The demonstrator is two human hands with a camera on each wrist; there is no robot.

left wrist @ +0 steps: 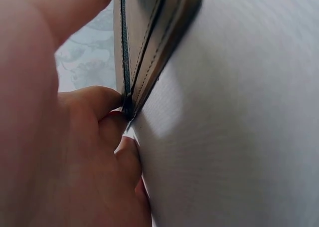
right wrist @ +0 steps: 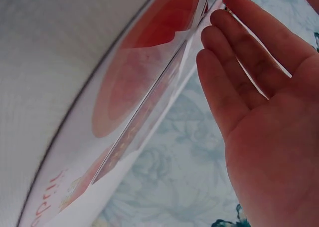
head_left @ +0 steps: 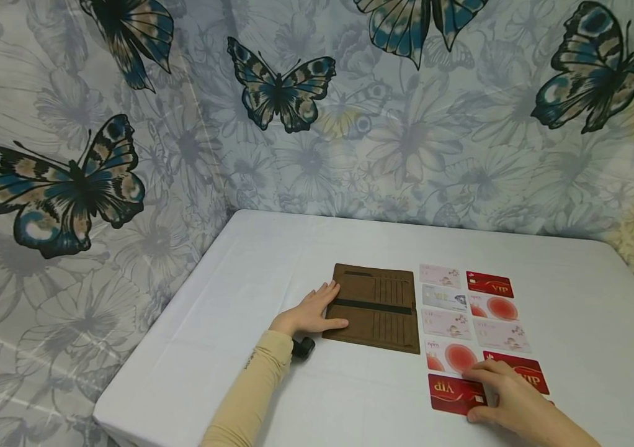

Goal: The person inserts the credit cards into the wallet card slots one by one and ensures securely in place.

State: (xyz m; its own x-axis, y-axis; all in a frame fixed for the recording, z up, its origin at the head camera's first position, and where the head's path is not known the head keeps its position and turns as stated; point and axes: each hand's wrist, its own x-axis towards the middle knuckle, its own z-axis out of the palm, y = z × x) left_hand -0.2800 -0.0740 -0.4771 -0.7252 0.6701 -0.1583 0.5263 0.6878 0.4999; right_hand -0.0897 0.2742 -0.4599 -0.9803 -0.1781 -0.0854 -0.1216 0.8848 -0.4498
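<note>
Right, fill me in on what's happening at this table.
A person is handling a brown wallet and a set of cards on the white table. The left hand rests at the wallet's left edge. The right hand is at the red VIP card at the near end of the left column. The visible cards lie in two columns to the wallet's right.
</note>
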